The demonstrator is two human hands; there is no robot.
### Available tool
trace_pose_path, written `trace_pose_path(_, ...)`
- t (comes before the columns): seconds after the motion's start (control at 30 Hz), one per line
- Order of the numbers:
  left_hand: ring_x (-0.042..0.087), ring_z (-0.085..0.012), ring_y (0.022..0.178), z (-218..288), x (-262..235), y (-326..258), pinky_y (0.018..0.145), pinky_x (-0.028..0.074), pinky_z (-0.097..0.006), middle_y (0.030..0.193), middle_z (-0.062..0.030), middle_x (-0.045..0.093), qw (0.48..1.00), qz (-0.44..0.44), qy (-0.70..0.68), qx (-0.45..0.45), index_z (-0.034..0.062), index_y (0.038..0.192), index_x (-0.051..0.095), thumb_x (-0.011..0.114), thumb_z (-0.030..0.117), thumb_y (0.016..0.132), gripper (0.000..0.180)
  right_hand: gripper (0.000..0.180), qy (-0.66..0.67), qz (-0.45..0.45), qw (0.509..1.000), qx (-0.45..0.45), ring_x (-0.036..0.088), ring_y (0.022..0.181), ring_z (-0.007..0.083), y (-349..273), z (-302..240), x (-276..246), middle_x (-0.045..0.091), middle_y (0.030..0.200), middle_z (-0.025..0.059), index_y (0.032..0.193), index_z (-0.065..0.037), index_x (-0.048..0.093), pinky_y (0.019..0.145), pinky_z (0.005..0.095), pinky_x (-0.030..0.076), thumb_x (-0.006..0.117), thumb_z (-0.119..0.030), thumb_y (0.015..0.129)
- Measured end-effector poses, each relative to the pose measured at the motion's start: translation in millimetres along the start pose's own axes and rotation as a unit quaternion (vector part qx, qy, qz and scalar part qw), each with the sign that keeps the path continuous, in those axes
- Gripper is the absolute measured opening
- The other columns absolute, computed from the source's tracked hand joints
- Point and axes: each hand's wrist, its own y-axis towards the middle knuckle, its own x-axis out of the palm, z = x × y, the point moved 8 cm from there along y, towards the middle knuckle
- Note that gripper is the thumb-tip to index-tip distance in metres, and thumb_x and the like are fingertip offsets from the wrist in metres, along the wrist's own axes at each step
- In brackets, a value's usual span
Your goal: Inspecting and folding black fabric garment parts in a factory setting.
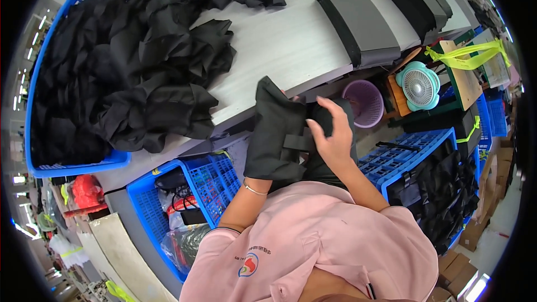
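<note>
A black fabric pouch (274, 140) with a strap tab (298, 143) across its side is up in front of my lap, at the table's near edge. My left forearm, with a bracelet on the wrist, runs into the pouch's lower end. The cloth covers nearly all of my left hand; only a bit of skin (283, 93) shows at the pouch's far side. Right beside the pouch, my right hand (334, 137) is raised, thumb and forefinger apart, with nothing visible between them.
A blue crate (120, 159) heaped with black fabric pieces (151, 50) stands left on the white table (274, 39). Flat dark pieces (363, 22) are stacked at right. Below are a purple bin (363, 103), a teal fan (418, 86), and blue crates (215, 182) on both sides.
</note>
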Motion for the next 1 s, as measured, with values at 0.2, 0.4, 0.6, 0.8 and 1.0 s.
trace_pose_path(0.2, 0.026, -0.0253, 0.146, -7, -8, -18, 0.123, 0.017, -0.044, 0.161, -0.0091, 0.022, 0.999, 0.028, 0.001, -0.026, 0.0077, 0.156, 0.02, 0.049, 0.015, 0.099, 0.064, 0.042, 0.095, -0.055, 0.99, 0.092, 0.061, 0.085, 0.0185, 20, 12, 21, 0.066, 0.084, 0.0054, 0.129, -0.001, 0.054, 0.081, 0.0287, 0.049, 0.068, -0.001, 0.089)
trace_pose_path(0.4, 0.028, -0.025, 0.145, 8, -30, -30, 0.122, 0.018, -0.043, 0.16, -0.0092, 0.024, 0.998, 0.066, -0.008, -0.005, 0.007, 0.155, 0.022, 0.049, 0.016, 0.099, 0.063, 0.021, 0.453, -0.084, 0.779, 0.425, 0.052, 0.087, 0.003, -12, 68, 55, 0.061, 0.096, -0.003, 0.114, -0.003, 0.06, 0.076, 0.0191, 0.044, 0.06, -0.017, 0.099)
trace_pose_path(0.6, 0.029, -0.0247, 0.144, 6, -37, -28, 0.122, 0.019, -0.043, 0.159, -0.0093, 0.026, 0.996, 0.083, -0.019, 0.0, 0.0063, 0.154, 0.024, 0.049, 0.016, 0.099, 0.061, 0.032, 0.281, -0.12, 0.912, 0.275, 0.055, 0.085, 0.007, -7, 38, 43, 0.062, 0.095, 0.0014, 0.121, -0.001, 0.056, 0.081, 0.0228, 0.045, 0.067, -0.014, 0.094)
trace_pose_path(0.8, 0.031, -0.0244, 0.143, -6, -26, -25, 0.121, 0.021, -0.042, 0.158, -0.0094, 0.028, 0.997, 0.072, -0.018, -0.024, 0.0056, 0.153, 0.025, 0.049, 0.016, 0.1, 0.06, 0.036, 0.033, -0.019, 0.994, 0.099, 0.063, 0.076, 0.0246, 7, 15, 24, 0.065, 0.089, 0.0125, 0.115, -0.001, 0.058, 0.073, 0.0319, 0.05, 0.075, -0.013, 0.086)
trace_pose_path(1.0, 0.033, -0.0241, 0.142, -11, -24, -25, 0.12, 0.022, -0.041, 0.157, -0.0095, 0.03, 0.996, 0.073, -0.006, -0.041, 0.0049, 0.152, 0.027, 0.049, 0.017, 0.1, 0.058, 0.027, 0.296, -0.107, 0.88, 0.355, 0.042, 0.069, 0.0024, -2, 75, 42, 0.051, 0.075, -0.0095, 0.084, -0.001, 0.061, 0.062, 0.0218, 0.036, 0.061, -0.022, 0.1)
